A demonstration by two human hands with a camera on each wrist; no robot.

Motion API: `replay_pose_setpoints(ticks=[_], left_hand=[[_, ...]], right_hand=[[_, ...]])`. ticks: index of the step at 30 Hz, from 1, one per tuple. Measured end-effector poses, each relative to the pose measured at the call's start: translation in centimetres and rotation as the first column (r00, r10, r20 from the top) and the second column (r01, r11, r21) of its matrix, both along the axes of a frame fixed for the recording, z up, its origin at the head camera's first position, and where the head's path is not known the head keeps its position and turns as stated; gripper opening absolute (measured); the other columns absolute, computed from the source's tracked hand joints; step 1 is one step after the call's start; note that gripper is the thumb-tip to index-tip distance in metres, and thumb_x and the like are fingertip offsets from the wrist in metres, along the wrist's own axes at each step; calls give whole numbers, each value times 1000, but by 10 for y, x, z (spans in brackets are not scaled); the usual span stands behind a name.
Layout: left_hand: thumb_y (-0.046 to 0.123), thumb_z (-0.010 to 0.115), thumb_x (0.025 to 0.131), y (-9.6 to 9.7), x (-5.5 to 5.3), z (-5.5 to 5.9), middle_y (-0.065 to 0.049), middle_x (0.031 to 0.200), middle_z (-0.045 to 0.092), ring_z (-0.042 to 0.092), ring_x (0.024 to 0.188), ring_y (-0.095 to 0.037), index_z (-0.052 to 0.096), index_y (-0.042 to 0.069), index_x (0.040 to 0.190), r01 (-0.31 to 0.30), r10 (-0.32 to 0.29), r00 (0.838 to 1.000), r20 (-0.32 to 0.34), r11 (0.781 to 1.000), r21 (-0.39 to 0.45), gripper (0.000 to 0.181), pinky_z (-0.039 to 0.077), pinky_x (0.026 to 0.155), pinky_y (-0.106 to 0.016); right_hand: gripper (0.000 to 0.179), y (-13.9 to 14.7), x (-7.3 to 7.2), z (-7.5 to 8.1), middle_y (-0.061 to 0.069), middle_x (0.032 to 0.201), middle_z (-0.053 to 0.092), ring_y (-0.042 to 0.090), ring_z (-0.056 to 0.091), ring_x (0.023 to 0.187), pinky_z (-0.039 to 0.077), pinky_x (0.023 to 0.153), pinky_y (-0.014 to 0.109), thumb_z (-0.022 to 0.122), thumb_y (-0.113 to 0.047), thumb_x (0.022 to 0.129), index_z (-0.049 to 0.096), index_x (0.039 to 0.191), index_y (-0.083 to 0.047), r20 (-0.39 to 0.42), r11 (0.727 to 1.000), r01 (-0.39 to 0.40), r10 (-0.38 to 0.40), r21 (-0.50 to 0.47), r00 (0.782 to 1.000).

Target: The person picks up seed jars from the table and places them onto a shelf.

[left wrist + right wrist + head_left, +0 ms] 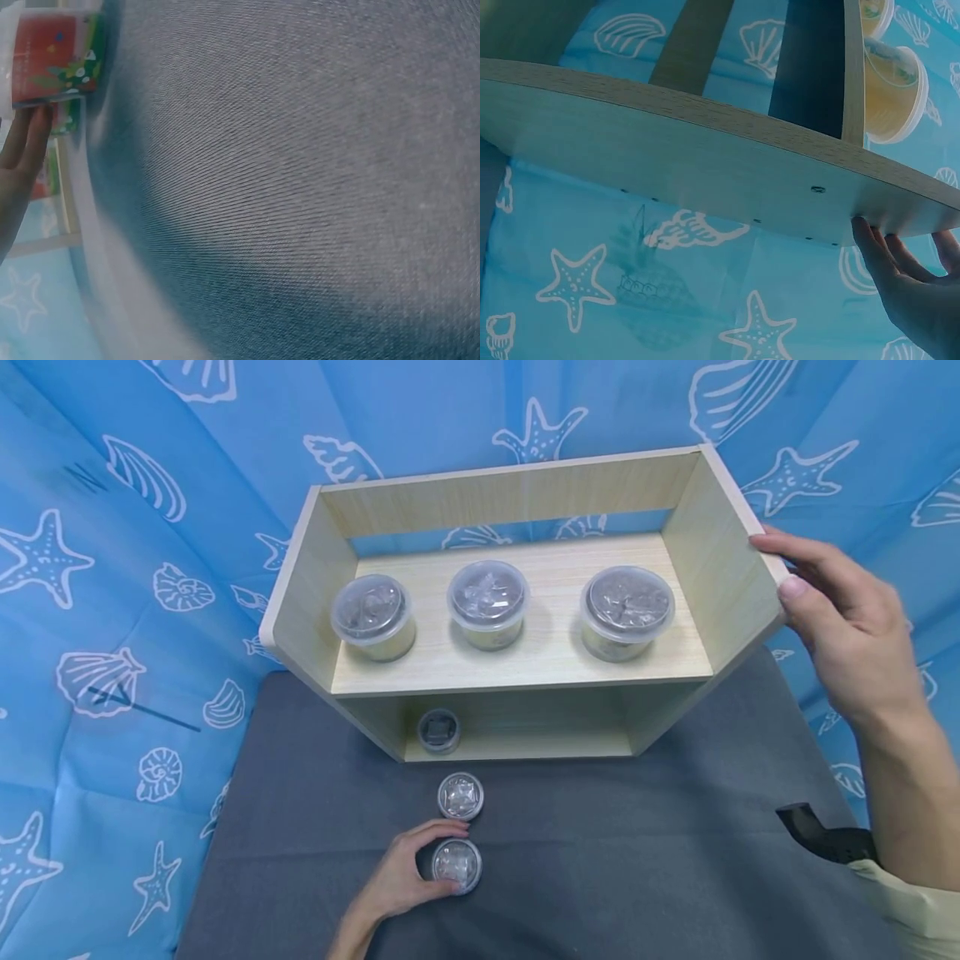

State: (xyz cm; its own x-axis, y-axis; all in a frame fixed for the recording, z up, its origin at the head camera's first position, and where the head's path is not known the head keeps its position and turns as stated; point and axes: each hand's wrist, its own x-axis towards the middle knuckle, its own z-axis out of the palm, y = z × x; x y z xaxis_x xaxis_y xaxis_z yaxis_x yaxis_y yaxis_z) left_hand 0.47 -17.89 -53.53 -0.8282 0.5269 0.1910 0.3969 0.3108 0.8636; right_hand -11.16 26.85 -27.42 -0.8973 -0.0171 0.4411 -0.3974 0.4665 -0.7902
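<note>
On the grey cloth, a small round lidded tub [457,864] with a clear top is held between the thumb and fingers of my left hand [405,868]. The left wrist view shows the red and green printed side of a tub [56,56] above the fingers. Just behind it stands a second small tub [461,796], close to the fingertips. My right hand [851,618] holds the front edge of the right side panel of a pale wooden shelf [738,518]. Seen from the right wrist, its fingertips [861,225] touch the panel's outer face.
Three larger lidded tubs stand on the upper board: left tub [372,617], middle tub [488,604], right tub [627,612]. Another small tub [438,731] sits at the left of the lower compartment. A blue curtain [112,610] with sea-life drawings hangs behind and beside the grey-covered table [600,860].
</note>
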Motion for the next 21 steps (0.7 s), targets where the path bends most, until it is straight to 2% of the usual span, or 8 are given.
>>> replay_pose_setpoints(ticks=[2,4,6,9,11,14,18,21], left_hand=[[20,91,69,0,1,-2,-6,127,65,58,122,-18,65,16,127,5,-5,1000,8,999,-36,64,39,105,-29],[20,92,67,1,1,-5,-3,128,64,58,122,-18,65,14,128,12,-12,1000,3,998,-67,67,40,104,-31],[20,93,65,2,3,-8,1,129,63,58,122,-17,64,12,129,17,-17,1000,7,996,-85,70,41,104,-32],[20,94,64,3,5,-12,0,133,61,56,124,-18,63,13,130,20,-20,1000,7,995,-99,73,41,103,-33],[21,94,65,3,7,-14,-2,137,58,54,127,-20,61,14,132,24,-22,999,25,995,-102,76,41,104,-34],[21,94,66,2,10,-17,-7,141,55,52,129,-22,57,14,136,37,-30,998,63,994,-103,80,40,104,-35],[20,93,67,2,12,-20,-1,139,56,53,127,-19,54,15,140,45,-33,994,106,993,-108,83,41,104,-35],[21,93,67,4,12,-20,5,137,57,55,125,-17,55,16,140,33,-20,994,108,993,-113,82,42,103,-34]], right_hand=[[41,1,-1,-1,8,150,45,19,49,125,40,104,26,45,-6,104,51,145,-9,30,999,-34,35,-43,999],[43,3,-3,-4,10,151,44,22,47,125,40,102,22,44,-3,103,50,145,-7,32,984,-103,108,-143,994],[44,4,-5,-8,12,150,44,24,46,123,41,99,20,43,0,102,49,145,-5,18,957,-165,174,-238,985],[44,5,-6,-13,15,148,44,27,46,120,43,91,19,42,3,101,48,144,-2,-19,903,-241,251,-356,968],[43,2,-5,-13,16,146,46,28,47,118,45,89,19,43,2,101,49,143,-1,-17,894,-225,237,-388,971],[41,-2,-6,-13,20,144,47,30,48,116,46,87,21,45,0,101,49,142,2,-29,865,-230,243,-446,970],[41,-3,-6,-15,23,143,46,30,48,114,46,85,24,46,-1,101,49,141,5,-55,835,-250,257,-490,965],[41,-2,-6,-15,23,142,46,30,48,113,46,84,25,46,-1,100,49,141,5,-59,831,-244,249,-500,967]])
